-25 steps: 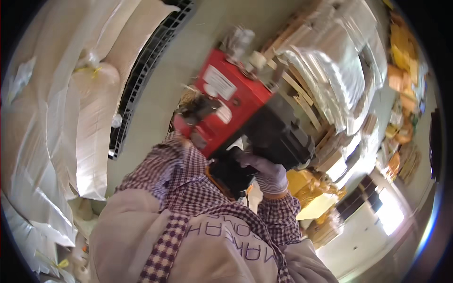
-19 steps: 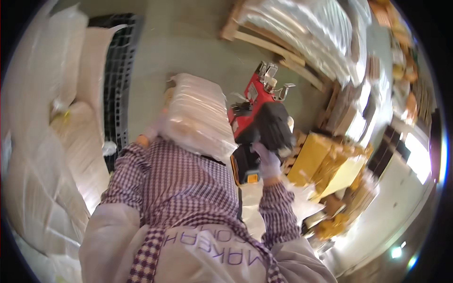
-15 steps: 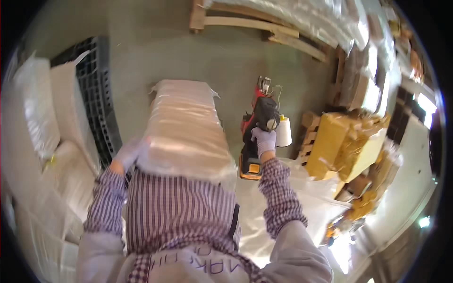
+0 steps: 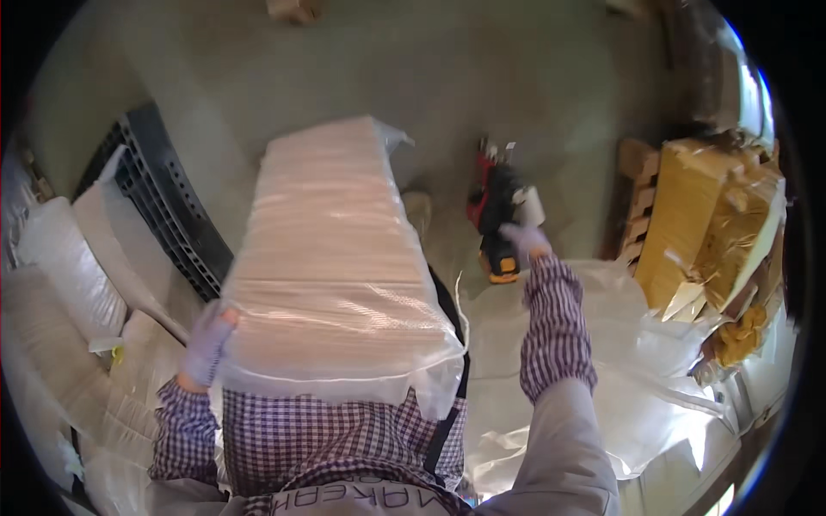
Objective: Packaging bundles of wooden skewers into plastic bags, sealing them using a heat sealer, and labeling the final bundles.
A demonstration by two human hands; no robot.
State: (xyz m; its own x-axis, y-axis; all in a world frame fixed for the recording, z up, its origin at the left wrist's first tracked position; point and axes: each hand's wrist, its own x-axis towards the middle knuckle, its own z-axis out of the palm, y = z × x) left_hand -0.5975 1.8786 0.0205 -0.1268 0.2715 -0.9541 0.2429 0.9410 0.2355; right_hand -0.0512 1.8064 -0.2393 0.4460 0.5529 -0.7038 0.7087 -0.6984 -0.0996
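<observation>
A large clear plastic sack [image 4: 335,249] packed with pale, layered contents stands against my front. A white seam line runs along its near end, and a loose white thread tail [image 4: 462,314] sticks out at its right. My left hand [image 4: 206,346], in a pale glove, grips the sack's near left edge. Away to the right, my gloved right hand [image 4: 525,238] is on the rear grip of a red and black handheld bag sewing machine [image 4: 496,199]; blur partly hides its fingers. A white thread cone [image 4: 532,206] sits on the machine's right side.
A dark plastic pallet [image 4: 168,202] leans at the left beside more filled sacks [image 4: 73,258]. On the right stand a yellow-wrapped carton [image 4: 688,224] and a wooden pallet [image 4: 635,202]. Whitish plastic sheeting [image 4: 568,344] lies below my right arm.
The sewing machine and my right hand have moved right and look smaller, farther off. My left hand has shifted lower along the sack. The view has tilted, showing the sack's near seam.
</observation>
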